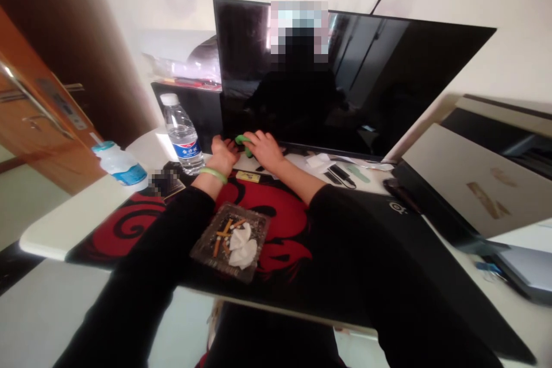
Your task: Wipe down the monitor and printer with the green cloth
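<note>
Holding your hands close together near the far edge of the tabletop [52, 236], you are working on a small green object [244, 144] just in front of the base of a black monitor [345, 69]. Your right hand [265, 149] is curling over the object from above and appears to be grasping it. Your left hand [223, 155], wearing a green bangle [213, 175], is staying partly open at the object's other end, and this view is not showing whether it is gripping or only touching. The object is looking light and perhaps slightly soft, though your fingers are hiding much of it, so its exact kind and stiffness are uncertain. Its narrow length is seeming the easiest place to take hold. Beside your left hand, a clear plastic water bottle [183, 135] is standing upright, while a small white drink bottle [118, 164] is lying near the left edge. Below your wrists, an ashtray [207, 241] is holding cigarette butts [224, 236] and a crumpled tissue [241, 247] on a red-and-black mouse mat [276, 213]
</note>
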`<state>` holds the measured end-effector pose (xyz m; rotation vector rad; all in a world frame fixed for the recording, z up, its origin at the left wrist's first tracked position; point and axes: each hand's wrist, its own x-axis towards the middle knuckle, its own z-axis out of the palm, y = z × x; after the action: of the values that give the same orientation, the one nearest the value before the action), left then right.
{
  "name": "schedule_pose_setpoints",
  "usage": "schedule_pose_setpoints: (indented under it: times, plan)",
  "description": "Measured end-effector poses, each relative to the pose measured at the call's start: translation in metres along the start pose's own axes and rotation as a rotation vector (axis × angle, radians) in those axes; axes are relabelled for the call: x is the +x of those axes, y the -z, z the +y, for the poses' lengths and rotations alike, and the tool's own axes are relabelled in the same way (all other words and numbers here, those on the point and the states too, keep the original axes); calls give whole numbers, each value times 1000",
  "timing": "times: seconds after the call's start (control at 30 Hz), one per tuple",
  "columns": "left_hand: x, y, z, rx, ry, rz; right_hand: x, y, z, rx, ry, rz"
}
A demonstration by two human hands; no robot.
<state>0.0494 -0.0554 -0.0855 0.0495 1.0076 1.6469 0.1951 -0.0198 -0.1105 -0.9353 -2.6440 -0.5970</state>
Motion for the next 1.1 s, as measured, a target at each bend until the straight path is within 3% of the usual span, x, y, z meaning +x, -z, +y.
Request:
schedule_pose_setpoints:
  times: [0.37,0.47,0.53,0.67,0.93,1.1]
  plan:
    - [-22,-2,2,90,-43,24,-151,10,112,-105,-171,9]
    - [-22,-3,1,85,-48,33,-186,12,131,-139,-248,19]
    - [-21,-3,0,78,-52,42,-193,11,133,-136,-284,23]
    - [-19,-4,0,70,-54,58,-160,7,110,-68,-283,4]
    - [-14,-3,3,130,-73,50,-15,12,3,-24,-120,6]
    - [-17,-5,3,160,-81,54,20,18,-25,-35,-87,28]
